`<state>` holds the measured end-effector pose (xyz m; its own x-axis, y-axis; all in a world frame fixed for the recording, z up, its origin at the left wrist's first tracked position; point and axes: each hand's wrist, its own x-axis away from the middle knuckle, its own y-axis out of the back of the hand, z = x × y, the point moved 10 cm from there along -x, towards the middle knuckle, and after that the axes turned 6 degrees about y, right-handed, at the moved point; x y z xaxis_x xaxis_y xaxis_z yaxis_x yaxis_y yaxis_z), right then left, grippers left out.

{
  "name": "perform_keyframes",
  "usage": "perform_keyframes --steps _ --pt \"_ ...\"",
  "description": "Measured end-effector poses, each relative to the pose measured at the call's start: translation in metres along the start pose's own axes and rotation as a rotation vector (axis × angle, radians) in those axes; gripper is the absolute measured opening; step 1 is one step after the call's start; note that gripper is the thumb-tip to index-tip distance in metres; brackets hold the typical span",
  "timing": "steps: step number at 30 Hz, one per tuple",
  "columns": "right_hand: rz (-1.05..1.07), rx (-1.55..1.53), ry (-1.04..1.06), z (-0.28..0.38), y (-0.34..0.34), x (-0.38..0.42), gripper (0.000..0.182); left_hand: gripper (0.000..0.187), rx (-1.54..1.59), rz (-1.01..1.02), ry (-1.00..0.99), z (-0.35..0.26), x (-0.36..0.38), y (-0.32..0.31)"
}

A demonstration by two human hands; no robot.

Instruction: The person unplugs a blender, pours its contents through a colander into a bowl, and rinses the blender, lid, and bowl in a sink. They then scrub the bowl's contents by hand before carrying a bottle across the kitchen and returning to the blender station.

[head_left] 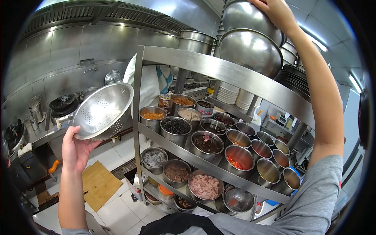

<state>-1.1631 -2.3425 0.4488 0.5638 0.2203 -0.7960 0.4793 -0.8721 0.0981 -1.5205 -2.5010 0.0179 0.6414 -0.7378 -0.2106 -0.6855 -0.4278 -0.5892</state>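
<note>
Left hand [76, 150] fingers curl under the rim of a perforated metal colander [103, 111], held tilted beside the steel rack [219, 70]. Right hand [276, 11] fingers spread flat on the topmost stacked mixing bowl [250, 17] on the top shelf; neither piece is set down yet.

I only have one camera, and it sits on the person's head, so I look forward and a bit down from up high, with the metal shelf rack [219, 70] very close in front of me. The lens is round and wide, so the edges go dark and the straight shelves look bent. The left hand [76, 150] is low on my left side, the right hand [276, 11] is way up at the top, and the floor [117, 211] is far below.
</note>
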Motion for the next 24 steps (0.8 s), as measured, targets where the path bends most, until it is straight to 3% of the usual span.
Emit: perform_keyframes --steps 6,10,12,14,16,20,24 --pt "0.003 0.171 0.074 0.049 -0.01 -0.052 0.049 0.042 0.026 0.008 0.045 0.017 -0.001 -0.002" --pt "-0.128 0.158 0.26 0.105 -0.036 -0.073 0.049 0.043 0.03 -0.042 0.03 0.019 0.004 0.009" --pt "-0.048 0.157 0.227 0.139 -0.041 -0.064 0.051 0.044 0.017 -0.03 0.034 0.02 0.007 0.018" --pt "0.209 0.062 0.312 0.169 -0.081 -0.051 0.046 0.044 0.031 -0.04 0.03 0.02 0.012 0.026" --pt "0.073 -0.036 0.419 0.18 -0.118 -0.041 0.049 0.043 0.049 -0.053 0.02 0.02 0.017 0.036" --pt "0.374 -0.05 0.323 0.178 -0.154 -0.008 0.052 0.043 0.034 -0.075 0.014 0.018 0.022 0.055" --pt "0.244 -0.134 0.372 0.174 -0.14 0.019 0.057 0.043 0.015 -0.092 0.023 0.018 0.021 0.047"
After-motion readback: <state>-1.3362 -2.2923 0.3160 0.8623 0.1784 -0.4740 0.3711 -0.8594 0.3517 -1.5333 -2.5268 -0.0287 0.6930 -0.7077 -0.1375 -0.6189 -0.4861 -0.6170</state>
